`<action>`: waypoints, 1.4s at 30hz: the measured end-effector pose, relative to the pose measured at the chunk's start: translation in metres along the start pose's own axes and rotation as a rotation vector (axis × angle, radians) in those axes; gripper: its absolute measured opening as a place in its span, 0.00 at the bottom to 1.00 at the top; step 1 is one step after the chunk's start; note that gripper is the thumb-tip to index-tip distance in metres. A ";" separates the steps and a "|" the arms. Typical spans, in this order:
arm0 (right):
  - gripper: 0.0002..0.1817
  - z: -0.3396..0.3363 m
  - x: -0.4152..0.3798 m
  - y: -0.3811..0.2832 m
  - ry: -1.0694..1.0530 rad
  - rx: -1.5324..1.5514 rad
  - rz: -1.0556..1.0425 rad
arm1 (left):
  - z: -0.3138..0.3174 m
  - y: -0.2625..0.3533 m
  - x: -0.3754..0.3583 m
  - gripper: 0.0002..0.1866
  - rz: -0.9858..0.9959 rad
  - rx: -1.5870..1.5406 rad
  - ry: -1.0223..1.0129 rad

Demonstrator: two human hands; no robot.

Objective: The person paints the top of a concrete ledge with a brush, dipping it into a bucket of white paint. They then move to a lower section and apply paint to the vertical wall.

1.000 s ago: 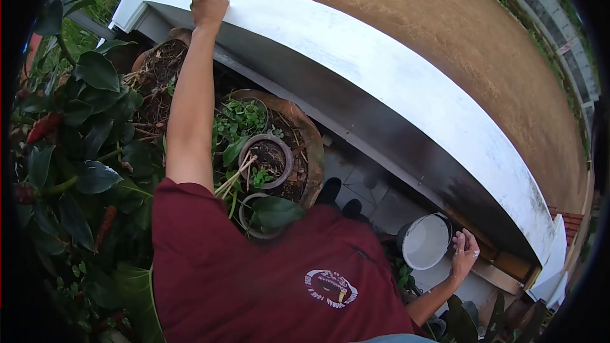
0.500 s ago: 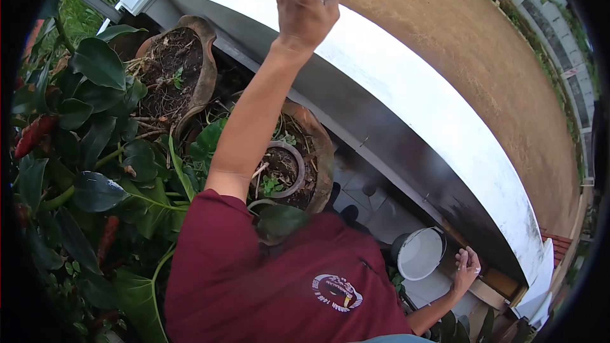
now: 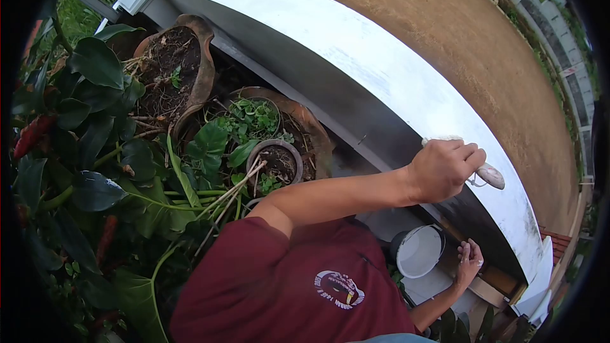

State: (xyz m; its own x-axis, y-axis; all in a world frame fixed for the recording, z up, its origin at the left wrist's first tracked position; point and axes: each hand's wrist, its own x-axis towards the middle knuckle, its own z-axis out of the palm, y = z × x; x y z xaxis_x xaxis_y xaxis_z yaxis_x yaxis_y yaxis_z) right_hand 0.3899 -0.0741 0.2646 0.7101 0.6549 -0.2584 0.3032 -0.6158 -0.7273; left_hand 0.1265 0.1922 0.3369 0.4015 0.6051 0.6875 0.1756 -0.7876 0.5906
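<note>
My left hand (image 3: 443, 169) is closed around a paint-smeared brush (image 3: 491, 176), held against the white-painted top of a low wall (image 3: 356, 57). The brush's handle end sticks out to the right of my fist, and pale bristles show just above my knuckles. My right hand (image 3: 471, 258), fingers flecked with white, rests low beside a bucket of white paint (image 3: 419, 251), holding nothing. The bucket stands on the paving at the foot of the wall. A maroon shirt (image 3: 286, 286) fills the bottom of the view.
Several clay pots with soil and small plants (image 3: 273, 146) crowd the ground left of the wall's dark side face (image 3: 406, 152). Broad-leaved greenery (image 3: 95, 140) fills the left. Beyond the wall lies bare brown earth (image 3: 457, 32). A wooden plank (image 3: 489, 289) lies by my right hand.
My left hand swung the brush from the wall's far left end, up through the air, down to its right part. My right hand stayed by the bucket.
</note>
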 end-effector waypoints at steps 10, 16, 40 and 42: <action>0.16 -0.010 -0.004 0.033 0.020 0.042 0.037 | -0.162 -0.139 0.034 0.07 -0.363 -0.205 0.540; 0.15 0.026 0.011 0.010 -0.069 -0.002 -0.011 | -0.253 -0.219 -0.018 0.08 -0.201 -0.225 0.841; 0.14 0.027 0.016 -0.004 -0.078 -0.018 -0.081 | -0.253 -0.207 -0.065 0.09 -0.328 -0.274 1.131; 0.14 0.025 0.014 -0.002 -0.080 -0.030 -0.084 | -0.269 -0.203 -0.063 0.09 -0.257 -0.264 1.192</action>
State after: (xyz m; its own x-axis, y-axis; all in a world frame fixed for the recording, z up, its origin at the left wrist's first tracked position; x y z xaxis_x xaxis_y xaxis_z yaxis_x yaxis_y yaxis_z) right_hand 0.3832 -0.0520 0.2466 0.6289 0.7369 -0.2481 0.3795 -0.5694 -0.7292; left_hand -0.1763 0.3451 0.2878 -0.7061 0.5753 0.4128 -0.1130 -0.6671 0.7364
